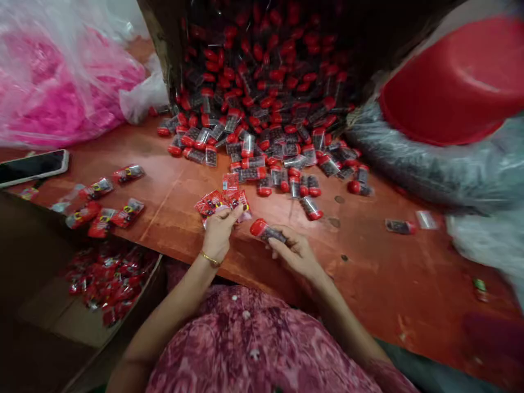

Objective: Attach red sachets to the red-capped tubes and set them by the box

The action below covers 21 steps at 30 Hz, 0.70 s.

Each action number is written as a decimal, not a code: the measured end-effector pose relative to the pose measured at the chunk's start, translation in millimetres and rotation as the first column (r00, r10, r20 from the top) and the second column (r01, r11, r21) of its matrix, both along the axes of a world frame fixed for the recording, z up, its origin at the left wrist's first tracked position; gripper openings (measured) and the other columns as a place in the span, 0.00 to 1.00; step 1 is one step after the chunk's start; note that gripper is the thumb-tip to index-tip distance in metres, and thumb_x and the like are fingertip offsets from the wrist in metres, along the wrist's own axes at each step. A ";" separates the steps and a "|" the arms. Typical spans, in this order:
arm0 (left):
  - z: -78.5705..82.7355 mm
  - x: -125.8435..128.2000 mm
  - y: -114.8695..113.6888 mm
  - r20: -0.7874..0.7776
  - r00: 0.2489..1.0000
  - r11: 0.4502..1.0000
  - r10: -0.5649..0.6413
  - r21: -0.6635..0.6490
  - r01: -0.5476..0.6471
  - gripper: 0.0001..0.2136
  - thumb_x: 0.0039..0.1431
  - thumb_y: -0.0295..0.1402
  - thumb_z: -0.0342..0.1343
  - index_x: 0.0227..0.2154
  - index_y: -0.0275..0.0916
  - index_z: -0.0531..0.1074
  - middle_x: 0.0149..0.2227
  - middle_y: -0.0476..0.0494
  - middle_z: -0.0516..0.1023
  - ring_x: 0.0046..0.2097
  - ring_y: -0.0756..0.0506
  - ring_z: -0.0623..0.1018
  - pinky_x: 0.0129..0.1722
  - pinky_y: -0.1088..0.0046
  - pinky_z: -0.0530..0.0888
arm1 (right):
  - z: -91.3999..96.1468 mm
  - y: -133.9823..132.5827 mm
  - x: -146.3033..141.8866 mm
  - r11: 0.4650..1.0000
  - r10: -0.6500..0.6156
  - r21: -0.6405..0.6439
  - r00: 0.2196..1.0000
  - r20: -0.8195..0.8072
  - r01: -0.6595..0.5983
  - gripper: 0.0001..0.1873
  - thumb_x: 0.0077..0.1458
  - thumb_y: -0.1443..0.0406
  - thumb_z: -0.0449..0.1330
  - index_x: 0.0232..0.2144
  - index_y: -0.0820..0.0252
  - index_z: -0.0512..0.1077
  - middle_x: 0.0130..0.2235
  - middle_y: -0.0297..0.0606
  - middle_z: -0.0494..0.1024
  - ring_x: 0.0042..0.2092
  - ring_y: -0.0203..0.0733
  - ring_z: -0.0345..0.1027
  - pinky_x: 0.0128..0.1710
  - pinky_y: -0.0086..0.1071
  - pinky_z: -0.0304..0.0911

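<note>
My right hand (298, 252) is closed around a small clear bottle (268, 231) with a red cap and dark contents, tilted with its cap toward the left. My left hand (221, 233) is at a small pile of flat red printed packets (213, 201), thumb and fingers pinched on a red printed packet (240, 198) at the pile's right side. The pile lies on the reddish-brown table (176, 213). Past both hands, many more red-capped bottles (254, 162) lie loose, spilling toward me. The undersides of my left fingers are hidden.
Wrapped red packs (127, 213) lie at left near a phone (33, 166). Below the edge, a carton (139, 295) holds more. A bag of pink pieces (61, 87) stands far left. At right, a red tub (454, 82) rests on a filled plastic bag (429, 164).
</note>
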<state>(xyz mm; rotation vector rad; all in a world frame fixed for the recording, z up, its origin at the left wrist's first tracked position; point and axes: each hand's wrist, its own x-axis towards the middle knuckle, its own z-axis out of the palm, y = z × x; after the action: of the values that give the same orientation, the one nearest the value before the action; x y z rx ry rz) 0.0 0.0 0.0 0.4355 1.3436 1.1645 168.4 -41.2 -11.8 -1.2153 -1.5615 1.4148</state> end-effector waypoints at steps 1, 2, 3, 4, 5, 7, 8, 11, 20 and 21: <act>1.4 0.5 -0.5 0.011 1.000 1.000 0.004 -0.002 -0.004 0.23 0.20 0.50 0.68 0.14 0.34 0.71 0.17 0.52 0.70 0.22 0.55 0.67 0.23 0.79 0.63 | 1.0 0.2 -1.6 1.000 0.002 0.020 1.000 0.012 -0.003 0.12 0.55 0.59 0.53 0.38 0.61 0.68 0.26 0.31 0.68 0.23 0.31 0.59 0.22 0.25 0.55; 2.8 1.0 -0.9 0.024 1.000 1.000 0.005 -0.004 -0.005 0.23 0.21 0.50 0.68 0.14 0.34 0.70 0.17 0.52 0.70 0.22 0.55 0.67 0.23 0.79 0.64 | 2.0 0.5 -3.1 0.999 0.005 0.032 1.000 0.019 -0.005 0.11 0.55 0.59 0.54 0.37 0.61 0.68 0.26 0.31 0.68 0.23 0.31 0.59 0.22 0.25 0.55; 4.4 1.4 -1.4 0.038 0.999 1.000 0.003 -0.006 -0.003 0.23 0.21 0.49 0.68 0.14 0.34 0.70 0.17 0.52 0.70 0.22 0.55 0.67 0.23 0.78 0.64 | 3.0 1.0 -4.5 0.999 0.007 0.036 1.000 0.020 -0.008 0.11 0.55 0.59 0.54 0.36 0.60 0.69 0.26 0.31 0.68 0.24 0.31 0.59 0.22 0.25 0.55; 5.9 1.8 -2.0 0.054 0.999 1.000 -0.002 -0.007 0.002 0.23 0.21 0.49 0.68 0.14 0.34 0.71 0.17 0.52 0.70 0.22 0.55 0.67 0.23 0.78 0.64 | 3.9 1.6 -5.7 0.999 0.010 0.032 1.000 0.015 -0.010 0.10 0.54 0.59 0.55 0.35 0.60 0.69 0.26 0.31 0.67 0.24 0.31 0.58 0.23 0.25 0.55; 7.4 2.1 -2.7 0.077 0.997 1.000 -0.013 -0.005 0.013 0.22 0.21 0.49 0.68 0.15 0.34 0.71 0.18 0.52 0.71 0.22 0.54 0.67 0.23 0.78 0.65 | 4.9 2.3 -6.7 1.000 0.013 0.017 1.000 0.005 -0.013 0.10 0.54 0.59 0.55 0.34 0.60 0.69 0.25 0.30 0.67 0.23 0.31 0.58 0.22 0.25 0.54; 9.8 2.5 -4.1 0.117 0.992 0.999 -0.043 -0.009 0.044 0.22 0.21 0.48 0.68 0.16 0.34 0.71 0.20 0.51 0.72 0.23 0.54 0.68 0.24 0.78 0.65 | 6.5 4.1 -8.0 0.999 0.015 -0.030 0.999 -0.034 -0.016 0.10 0.53 0.59 0.56 0.33 0.60 0.69 0.23 0.30 0.67 0.22 0.31 0.57 0.22 0.25 0.53; 10.2 2.7 -4.7 0.126 0.990 0.998 -0.055 -0.011 0.057 0.22 0.21 0.48 0.68 0.16 0.34 0.71 0.20 0.51 0.71 0.23 0.54 0.68 0.23 0.77 0.65 | 7.3 5.0 -8.3 0.998 0.010 -0.057 0.998 -0.061 -0.013 0.11 0.52 0.58 0.56 0.32 0.60 0.69 0.22 0.29 0.67 0.22 0.31 0.57 0.21 0.25 0.53; 6.7 2.6 -6.1 0.088 0.992 0.996 -0.088 0.010 0.087 0.22 0.24 0.49 0.67 0.14 0.34 0.69 0.18 0.52 0.68 0.22 0.55 0.65 0.23 0.77 0.63 | 9.5 7.1 -8.8 0.992 -0.011 -0.123 0.992 -0.126 -0.005 0.11 0.51 0.58 0.57 0.32 0.60 0.68 0.20 0.28 0.66 0.20 0.30 0.55 0.20 0.25 0.51; -14.4 -4.8 -5.1 -0.170 0.981 0.984 -0.092 0.135 0.116 0.21 0.38 0.48 0.63 0.11 0.36 0.64 0.15 0.54 0.60 0.21 0.55 0.60 0.23 0.76 0.59 | 13.2 8.1 -8.8 0.997 -0.004 -0.078 0.998 -0.056 -0.001 0.08 0.49 0.61 0.57 0.29 0.61 0.69 0.20 0.28 0.65 0.22 0.31 0.56 0.23 0.26 0.51; -13.8 -5.0 -5.1 -0.180 0.978 0.981 -0.107 0.141 0.133 0.21 0.39 0.49 0.62 0.11 0.36 0.64 0.15 0.54 0.60 0.21 0.54 0.60 0.23 0.76 0.58 | 12.5 8.5 -8.8 0.998 -0.012 -0.061 0.999 -0.044 0.009 0.07 0.49 0.61 0.57 0.28 0.61 0.69 0.20 0.28 0.65 0.22 0.31 0.56 0.23 0.26 0.51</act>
<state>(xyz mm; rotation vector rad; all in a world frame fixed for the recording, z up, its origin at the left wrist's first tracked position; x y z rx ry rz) -5.0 -5.1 -13.8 0.7330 1.3594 1.1531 159.6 -32.7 0.7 -1.2176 -1.4906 1.4819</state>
